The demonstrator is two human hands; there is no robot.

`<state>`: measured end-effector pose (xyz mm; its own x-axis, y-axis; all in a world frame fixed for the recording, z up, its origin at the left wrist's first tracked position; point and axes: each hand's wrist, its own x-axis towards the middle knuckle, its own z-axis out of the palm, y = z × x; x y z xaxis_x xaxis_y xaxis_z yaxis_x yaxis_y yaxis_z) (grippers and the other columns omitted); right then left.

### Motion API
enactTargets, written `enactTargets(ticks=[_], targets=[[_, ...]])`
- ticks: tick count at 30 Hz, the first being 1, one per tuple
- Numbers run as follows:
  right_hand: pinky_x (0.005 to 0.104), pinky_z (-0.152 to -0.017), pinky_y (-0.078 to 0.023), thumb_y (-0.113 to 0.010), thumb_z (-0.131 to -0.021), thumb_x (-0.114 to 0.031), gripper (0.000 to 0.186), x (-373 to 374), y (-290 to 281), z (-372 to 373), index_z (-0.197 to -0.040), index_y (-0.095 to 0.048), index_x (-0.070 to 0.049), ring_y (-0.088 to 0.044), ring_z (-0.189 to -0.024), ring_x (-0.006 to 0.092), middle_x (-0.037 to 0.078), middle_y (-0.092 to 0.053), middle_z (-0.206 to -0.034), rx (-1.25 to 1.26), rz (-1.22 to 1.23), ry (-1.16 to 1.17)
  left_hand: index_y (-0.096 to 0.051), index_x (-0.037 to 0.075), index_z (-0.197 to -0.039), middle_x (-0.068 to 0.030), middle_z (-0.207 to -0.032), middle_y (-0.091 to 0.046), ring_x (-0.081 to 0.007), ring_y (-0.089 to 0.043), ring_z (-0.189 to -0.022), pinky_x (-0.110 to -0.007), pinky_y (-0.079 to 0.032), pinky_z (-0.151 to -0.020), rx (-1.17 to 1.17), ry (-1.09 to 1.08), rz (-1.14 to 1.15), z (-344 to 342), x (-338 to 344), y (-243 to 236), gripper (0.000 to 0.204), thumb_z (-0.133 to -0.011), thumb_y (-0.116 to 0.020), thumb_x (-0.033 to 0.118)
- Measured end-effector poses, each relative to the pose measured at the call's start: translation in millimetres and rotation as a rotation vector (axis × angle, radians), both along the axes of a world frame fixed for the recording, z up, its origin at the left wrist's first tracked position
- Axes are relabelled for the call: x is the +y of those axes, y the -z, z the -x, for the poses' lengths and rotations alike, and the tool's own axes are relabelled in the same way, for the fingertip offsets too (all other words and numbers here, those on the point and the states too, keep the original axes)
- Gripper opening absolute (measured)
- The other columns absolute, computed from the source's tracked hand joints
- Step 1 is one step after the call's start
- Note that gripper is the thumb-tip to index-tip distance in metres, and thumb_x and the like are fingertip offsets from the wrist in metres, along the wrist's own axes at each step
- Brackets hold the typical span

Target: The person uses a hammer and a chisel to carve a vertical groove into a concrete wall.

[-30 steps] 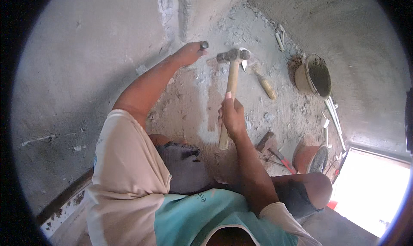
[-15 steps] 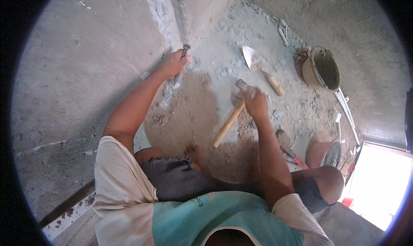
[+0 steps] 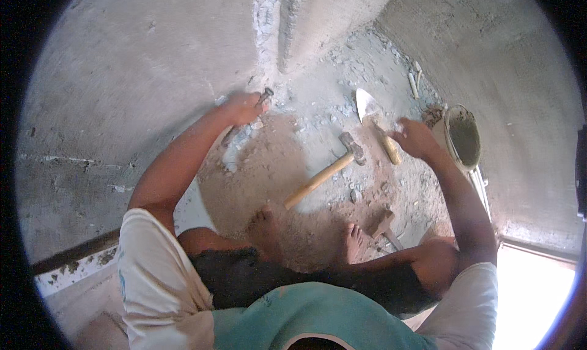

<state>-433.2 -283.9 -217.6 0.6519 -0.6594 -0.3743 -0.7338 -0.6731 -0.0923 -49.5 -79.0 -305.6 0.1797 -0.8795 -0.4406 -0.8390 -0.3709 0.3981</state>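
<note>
My left hand (image 3: 246, 108) is closed around a metal chisel (image 3: 267, 94), whose round head sticks out by the thumb, close to the foot of the left wall. My right hand (image 3: 417, 137) reaches out to the right of a trowel (image 3: 387, 145), its slightly bent fingers beside the wooden handle. Contact between them cannot be made out. The trowel lies on the floor, its pale blade facing away from me. Between my hands a club hammer (image 3: 321, 180) rests on the ground, metal head far and wooden handle toward me.
A bucket (image 3: 449, 136) stands by the right wall (image 3: 513, 99), with thin white pipes nearby. Another hammer-like tool (image 3: 384, 223) lies by my right foot (image 3: 354, 243). Rubble and dust cover the floor (image 3: 263, 154). A chipped groove (image 3: 265, 32) runs up the wall corner.
My right hand has let go of the club hammer and moved right to the trowel's handle. My left hand keeps the chisel. The whole view has shifted a little.
</note>
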Motion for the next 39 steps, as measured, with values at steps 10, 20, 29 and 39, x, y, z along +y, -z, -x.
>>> enactTargets(ticks=[10,20,29,39], targets=[[0.0432,-0.089,-0.044,-0.06,-0.079,-0.042,0.056,-84,159,107,-0.111,-0.054,0.004,-0.056,-0.104,0.0379,0.025,-0.059,-0.107,-0.04,0.034,0.24,-0.053,-0.006,-0.1,-0.0235,-0.092,-0.06,-0.0376,-0.059,-0.085,-0.045,-0.045,-0.075,-0.095,-0.127,0.121,16,115,-65,0.048,-0.09,-0.048,0.041],[0.0454,-0.078,-0.046,-0.055,-0.082,-0.044,0.046,-63,206,90,-0.094,-0.056,0.0,-0.058,-0.091,0.0397,0.024,-0.061,-0.092,-0.19,-0.042,0.32,-0.051,0.006,-0.079,-0.0142,-0.097,-0.059,-0.0281,-0.057,-0.093,-0.042,-0.045,-0.082,-0.544,0.001,1.144,10,153,-222,0.02,-0.09,-0.053,0.022],[0.0453,-0.069,-0.046,-0.064,-0.078,-0.038,0.04,-62,184,64,-0.09,-0.054,-0.001,-0.058,-0.081,0.0404,0.023,-0.059,-0.083,-0.382,0.013,0.181,-0.047,0.003,-0.074,-0.0223,-0.122,-0.052,-0.0354,-0.048,-0.111,-0.041,-0.036,-0.095,-1.175,-0.034,1.298,-32,155,-268,0.052,-0.092,-0.033,0.05],[0.0303,-0.048,-0.047,-0.06,-0.081,-0.052,0.055,-7,123,-97,-0.084,-0.06,0.003,-0.057,-0.055,0.0174,0.01,-0.057,-0.064,-0.108,-0.973,0.08,-0.056,0.003,-0.086,-0.0174,-0.136,-0.042,-0.0371,-0.031,-0.13,-0.047,-0.01,-0.108,-1.492,0.007,1.132,-14,141,-271,0.048,-0.094,-0.031,0.044]])
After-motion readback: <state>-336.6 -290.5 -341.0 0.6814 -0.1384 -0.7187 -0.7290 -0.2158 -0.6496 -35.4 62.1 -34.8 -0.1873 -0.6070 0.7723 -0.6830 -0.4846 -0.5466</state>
